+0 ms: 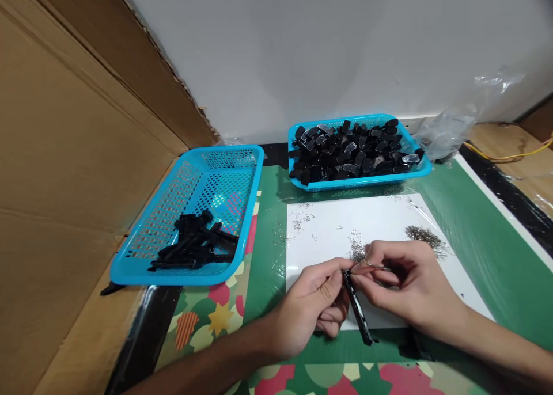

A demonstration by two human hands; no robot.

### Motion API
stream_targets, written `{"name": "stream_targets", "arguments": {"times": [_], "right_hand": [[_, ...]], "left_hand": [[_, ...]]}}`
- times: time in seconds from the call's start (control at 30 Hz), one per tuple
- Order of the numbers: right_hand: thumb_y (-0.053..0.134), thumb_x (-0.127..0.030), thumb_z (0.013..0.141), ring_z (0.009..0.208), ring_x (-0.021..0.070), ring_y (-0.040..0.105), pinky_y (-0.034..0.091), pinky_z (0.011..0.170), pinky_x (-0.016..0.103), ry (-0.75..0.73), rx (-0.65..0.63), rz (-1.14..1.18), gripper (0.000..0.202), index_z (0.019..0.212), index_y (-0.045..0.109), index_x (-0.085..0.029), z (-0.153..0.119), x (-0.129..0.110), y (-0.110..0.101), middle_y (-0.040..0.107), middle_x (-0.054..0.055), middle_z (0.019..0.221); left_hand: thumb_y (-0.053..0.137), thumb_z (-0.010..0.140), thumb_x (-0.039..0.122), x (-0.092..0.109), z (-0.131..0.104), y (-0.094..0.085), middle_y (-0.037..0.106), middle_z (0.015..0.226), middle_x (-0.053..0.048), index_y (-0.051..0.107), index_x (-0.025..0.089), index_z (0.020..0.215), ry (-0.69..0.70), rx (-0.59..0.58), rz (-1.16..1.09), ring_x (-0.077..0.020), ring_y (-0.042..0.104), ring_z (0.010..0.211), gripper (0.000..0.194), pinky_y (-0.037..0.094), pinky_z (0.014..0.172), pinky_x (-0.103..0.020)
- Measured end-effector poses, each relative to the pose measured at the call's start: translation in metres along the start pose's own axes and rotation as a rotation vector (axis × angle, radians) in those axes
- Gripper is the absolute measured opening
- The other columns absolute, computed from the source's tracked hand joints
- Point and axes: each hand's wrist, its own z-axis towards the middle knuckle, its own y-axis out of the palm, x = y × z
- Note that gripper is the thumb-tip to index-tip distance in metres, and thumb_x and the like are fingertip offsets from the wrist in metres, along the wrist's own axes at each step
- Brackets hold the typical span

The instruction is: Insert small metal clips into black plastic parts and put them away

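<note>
The stick point(358, 308) between the fingers point(330, 285) is shiny black. Under the fingers, the paper point(319, 248) is white and the mat point(265, 222) is green. The tiny wires point(356, 248) just past the fingers look silver, maybe a bit brown. Farther past them, a blue basket point(358, 182) has black pieces point(367, 164). Left of the fingers, the cloth point(218, 294) has pink and green shapes and a yellow star point(220, 319).

Head view: near, forward-down onto left hand point(309, 306), right hand point(412, 285).

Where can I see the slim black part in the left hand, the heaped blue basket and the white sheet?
Slim black part point(358, 308), head view: middle of its length.
Heaped blue basket point(363, 182), head view: its front rim.
White sheet point(325, 250), head view: bare patch of its surface.
</note>
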Motion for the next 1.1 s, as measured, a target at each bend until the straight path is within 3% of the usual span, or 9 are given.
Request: {"name": "stream_targets", "arguments": {"times": [0.23, 0.4, 0.6, 0.73, 0.87, 0.93, 1.03, 1.1], "right_hand": [[0.073, -0.019, 0.093, 0.051, 0.008, 0.038, 0.032, 0.05, 0.022, -0.274, 0.029, -0.242, 0.015, 0.078, 0.077, -0.015, 0.003, -0.003, -0.006, 0.041, -0.007, 0.057], [0.071, -0.02, 0.096, 0.048, 0.0084, 0.042, 0.031, 0.046, 0.023, -0.394, 0.02, -0.28, 0.014, 0.088, 0.082, -0.016, 0.006, -0.002, -0.011, 0.053, -0.003, 0.055], [0.074, -0.024, 0.097, 0.052, 0.0088, 0.049, 0.034, 0.047, 0.023, -0.295, -0.111, -0.188, 0.013, 0.099, 0.087, -0.019, 0.007, -0.001, -0.026, 0.066, 0.001, 0.064], [0.072, -0.023, 0.1, 0.052, 0.0077, 0.052, 0.033, 0.045, 0.021, -0.242, -0.197, -0.093, 0.017, 0.108, 0.087, -0.022, 0.008, -0.007, -0.031, 0.069, 0.002, 0.068], [0.066, -0.025, 0.103, 0.061, 0.0117, 0.063, 0.043, 0.052, 0.023, -0.215, -0.288, -0.018, 0.023, 0.115, 0.085, -0.02, 0.008, -0.011, -0.029, 0.077, 0.007, 0.076], [0.065, -0.025, 0.104, 0.062, 0.0121, 0.064, 0.045, 0.054, 0.023, -0.21, -0.324, -0.024, 0.025, 0.119, 0.084, -0.02, 0.007, -0.012, -0.03, 0.078, 0.007, 0.078], [0.067, -0.03, 0.103, 0.054, 0.01, 0.055, 0.04, 0.048, 0.022, -0.197, -0.3, -0.121, 0.029, 0.127, 0.081, -0.021, 0.007, -0.015, -0.035, 0.075, 0.003, 0.072], [0.069, -0.035, 0.101, 0.054, 0.0113, 0.057, 0.04, 0.046, 0.022, -0.19, -0.194, -0.221, 0.031, 0.126, 0.081, -0.022, 0.007, -0.018, -0.043, 0.077, 0.003, 0.075]], "left_hand": [[0.071, 0.096, 0.061, -0.003, 0.001, -0.004, 0.028, 0.063, 0.011, 0.065, 0.016, 0.133, 0.044, -0.009, -0.008, -0.0044, 0.021, 0.05, 0.059, 0.027, 0.046, -0.016], [0.074, 0.095, 0.059, 0.0, 0.002, -0.002, 0.026, 0.06, 0.012, 0.065, 0.014, 0.137, 0.069, -0.007, -0.032, -0.0045, 0.019, 0.049, 0.062, 0.024, 0.044, -0.016], [0.082, 0.09, 0.053, 0.007, 0.0, -0.002, 0.035, 0.062, 0.01, 0.068, 0.013, 0.135, 0.076, -0.002, -0.019, -0.0031, 0.027, 0.047, 0.062, 0.024, 0.044, -0.018], [0.084, 0.09, 0.047, 0.01, -0.001, -0.002, 0.041, 0.064, 0.009, 0.069, 0.012, 0.123, 0.081, -0.05, -0.004, -0.0006, 0.027, 0.045, 0.051, 0.024, 0.043, -0.016], [0.082, 0.093, 0.043, 0.01, 0.0, -0.003, 0.061, 0.079, 0.003, 0.06, 0.018, 0.115, 0.136, -0.102, 0.013, 0.0007, 0.033, 0.043, 0.04, 0.029, 0.041, -0.015], [0.078, 0.096, 0.043, 0.009, -0.001, -0.003, 0.061, 0.078, 0.004, 0.054, 0.022, 0.113, 0.17, -0.102, 0.043, -0.0011, 0.036, 0.043, 0.036, 0.029, 0.041, -0.015], [0.074, 0.098, 0.044, 0.012, -0.003, -0.004, 0.059, 0.081, 0.005, 0.05, 0.024, 0.113, 0.213, -0.043, 0.144, -0.0034, 0.042, 0.05, 0.034, 0.03, 0.045, -0.015], [0.072, 0.1, 0.044, 0.016, -0.004, -0.004, 0.063, 0.093, 0.001, 0.054, 0.023, 0.114, 0.28, 0.027, 0.297, -0.007, 0.052, 0.065, 0.031, 0.04, 0.058, -0.019]]}}
